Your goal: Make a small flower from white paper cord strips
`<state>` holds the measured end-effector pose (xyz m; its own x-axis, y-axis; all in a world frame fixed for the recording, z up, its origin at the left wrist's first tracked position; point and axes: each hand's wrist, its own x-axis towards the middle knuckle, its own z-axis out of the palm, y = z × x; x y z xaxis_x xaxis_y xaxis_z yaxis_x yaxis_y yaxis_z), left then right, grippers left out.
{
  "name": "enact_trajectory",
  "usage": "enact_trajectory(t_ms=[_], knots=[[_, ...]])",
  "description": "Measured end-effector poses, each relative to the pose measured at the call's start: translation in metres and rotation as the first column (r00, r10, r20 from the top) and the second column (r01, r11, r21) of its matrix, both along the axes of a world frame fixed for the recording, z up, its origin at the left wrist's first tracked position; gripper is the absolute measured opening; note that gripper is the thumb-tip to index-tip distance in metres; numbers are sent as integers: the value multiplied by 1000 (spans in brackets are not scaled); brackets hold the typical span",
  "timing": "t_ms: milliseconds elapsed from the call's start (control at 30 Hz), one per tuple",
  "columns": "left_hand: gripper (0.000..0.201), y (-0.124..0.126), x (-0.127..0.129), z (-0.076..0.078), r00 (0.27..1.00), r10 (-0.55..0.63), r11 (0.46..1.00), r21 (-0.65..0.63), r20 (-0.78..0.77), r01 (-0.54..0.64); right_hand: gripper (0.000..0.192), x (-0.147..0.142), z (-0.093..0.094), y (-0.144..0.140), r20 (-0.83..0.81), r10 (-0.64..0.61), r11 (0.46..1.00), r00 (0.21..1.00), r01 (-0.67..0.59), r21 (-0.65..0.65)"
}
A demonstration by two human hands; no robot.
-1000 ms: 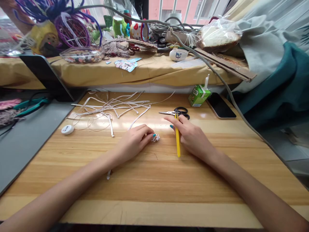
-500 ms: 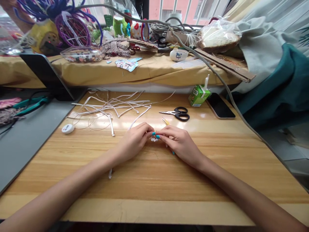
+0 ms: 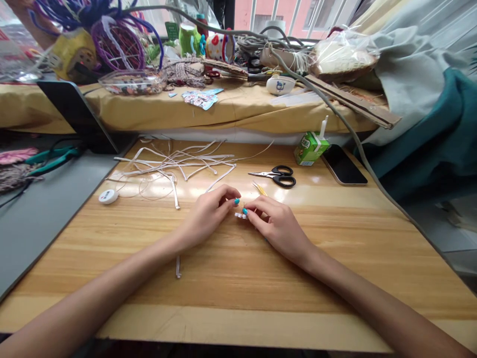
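Over the middle of the table, my right hand (image 3: pixel 278 223) pinches a small white knotted piece (image 3: pixel 240 215) between thumb and finger. A fine brownish strand seems to rise from it. My left hand (image 3: pixel 214 209) is just to the left, thumb and forefinger pressed together and a little apart from the piece. Whatever the left fingertips hold is too small to make out. Thin yellow pointed ends (image 3: pixel 260 189) stick out beyond my right knuckles; the rest is hidden by the hand. A flat white cord (image 3: pixel 178 268) shows below my left forearm.
Black-handled scissors (image 3: pixel 278 175) lie beyond my hands. Several tangled white cords (image 3: pixel 182 161) spread at the back left, near a white round spool (image 3: pixel 108 196). A green drink carton (image 3: pixel 311 148) and a phone (image 3: pixel 345 165) are at the back right, beside a grey cable (image 3: pixel 367 161).
My left hand has drawn away slightly leftward, so a gap now separates its fingertips from my right hand's. The white piece stays at my right fingertips. The whole view has shifted a little.
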<state>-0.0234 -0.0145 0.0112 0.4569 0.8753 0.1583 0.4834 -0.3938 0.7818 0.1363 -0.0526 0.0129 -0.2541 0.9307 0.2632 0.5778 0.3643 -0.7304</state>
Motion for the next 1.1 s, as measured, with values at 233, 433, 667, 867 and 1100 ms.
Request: enact_trajectory(t_ms=[233,433,667,867,1100], knots=[[20,-4,-3,10,985,151,979,151,-88,-137,11,-2,-7,-5,101,-110,968,989,84,238],[10,-13,3,5,995,56,991,125,-88,-45,10,-4,-9,-8,144,-131,961,981,90,261],[15,-11,4,-2,999,41,999,19,16,-41,10,-4,-7,-7,157,-103,980,982,73,183],[13,-12,4,-3,997,63,998,4,52,-63,12,-4,-6,-7,148,-89,987,985,66,150],[13,-13,5,-2,996,65,997,-38,58,-63,17,-3,-6,-6,157,-59,986,986,33,164]])
